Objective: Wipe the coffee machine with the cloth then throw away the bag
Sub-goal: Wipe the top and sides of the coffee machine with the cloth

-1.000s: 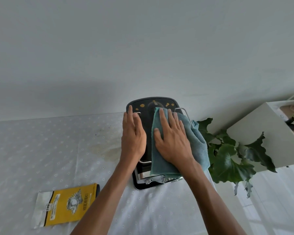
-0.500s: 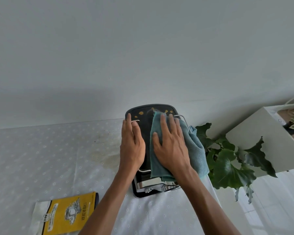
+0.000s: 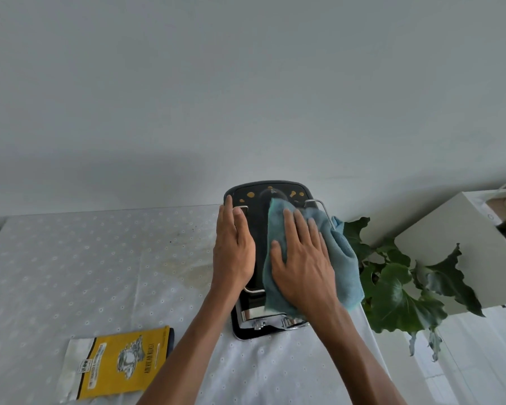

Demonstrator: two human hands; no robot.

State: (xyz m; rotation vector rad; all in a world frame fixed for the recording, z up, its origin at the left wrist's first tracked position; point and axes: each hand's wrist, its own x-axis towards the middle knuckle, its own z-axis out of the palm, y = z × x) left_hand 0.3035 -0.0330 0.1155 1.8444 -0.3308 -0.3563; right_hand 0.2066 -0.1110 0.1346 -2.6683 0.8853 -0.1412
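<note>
A black and chrome coffee machine [image 3: 260, 226] stands at the table's far right, seen from above, with yellowish spots on its back top edge. My right hand [image 3: 300, 258] lies flat with straight fingers on a blue cloth [image 3: 345, 258] and presses it onto the machine's top. My left hand [image 3: 232, 247] rests flat along the machine's left side, fingers straight. A yellow coffee bag [image 3: 120, 365] lies flat on the table at the near left, apart from both hands.
The table [image 3: 85, 258] has a white dotted cloth with a faint brownish stain [image 3: 187, 264] left of the machine. A leafy green plant [image 3: 398, 285] hangs beside the table's right edge. A white cabinet [image 3: 462, 252] stands further right. A plain wall is behind.
My right hand and the cloth have shifted a little toward the machine's back and right. The left hand stays on the machine's left side. The bag has not moved.
</note>
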